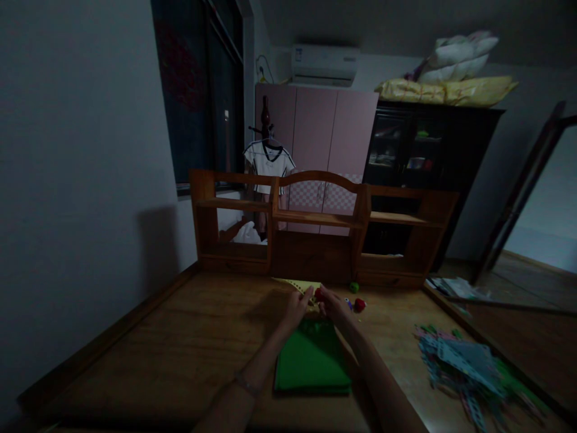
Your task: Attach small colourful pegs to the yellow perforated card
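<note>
My left hand (296, 308) is closed, its thumb and fingers pinching a flat yellow piece with a row of holes (295, 284). Close against it, my right hand (333, 305) grips a small red piece (318, 294) between thumb and fingers. The two hands meet just above the far edge of a green folded cloth or mat (313, 361). Dim light and the fingers hide how the red and yellow pieces touch. To the right of my right hand lie a small red object (359, 305), a little blue-and-white piece (348, 303) and a green ball-like object (354, 287).
A wooden shelf unit (315, 221) rises along the back of the wooden tabletop (180, 355). At the right lies a pile of light-blue, green and pink perforated plastic pieces (469, 364). Raised wooden edging (112, 334) borders the left side, near the wall.
</note>
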{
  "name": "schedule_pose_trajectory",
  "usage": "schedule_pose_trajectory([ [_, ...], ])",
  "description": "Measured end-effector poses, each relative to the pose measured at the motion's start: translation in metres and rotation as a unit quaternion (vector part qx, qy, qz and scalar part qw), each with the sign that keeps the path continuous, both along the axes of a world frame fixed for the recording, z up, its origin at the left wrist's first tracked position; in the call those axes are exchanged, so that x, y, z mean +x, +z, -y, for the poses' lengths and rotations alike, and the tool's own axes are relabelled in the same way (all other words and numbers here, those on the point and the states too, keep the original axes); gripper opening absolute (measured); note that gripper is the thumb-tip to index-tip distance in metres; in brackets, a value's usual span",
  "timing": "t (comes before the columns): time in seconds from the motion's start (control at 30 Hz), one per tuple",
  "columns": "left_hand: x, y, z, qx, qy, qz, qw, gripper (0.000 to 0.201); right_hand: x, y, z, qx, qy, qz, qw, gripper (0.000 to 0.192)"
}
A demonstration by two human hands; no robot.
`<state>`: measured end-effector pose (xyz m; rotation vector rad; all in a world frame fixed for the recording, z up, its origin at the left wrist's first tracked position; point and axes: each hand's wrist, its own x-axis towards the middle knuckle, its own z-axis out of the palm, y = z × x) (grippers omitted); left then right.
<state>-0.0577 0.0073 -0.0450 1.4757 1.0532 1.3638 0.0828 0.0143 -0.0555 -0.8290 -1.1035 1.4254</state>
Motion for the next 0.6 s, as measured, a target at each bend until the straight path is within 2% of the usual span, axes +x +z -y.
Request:
schedule_pose_trajectory([
  [0.27, 0.000, 0.008, 0.004, -0.010, 0.017, -0.006, 1.000, 0.053, -0.001, 0.007, 0.006, 0.024, -0.041, 0.005, 0.999, 0.034],
  [0.6, 0.000, 0.004, 0.001, -0.004, 0.028, -0.034, 0.999, 0.055, 0.001, 0.006, 0.004, 0.006, -0.022, -0.029, 0.999, 0.033],
])
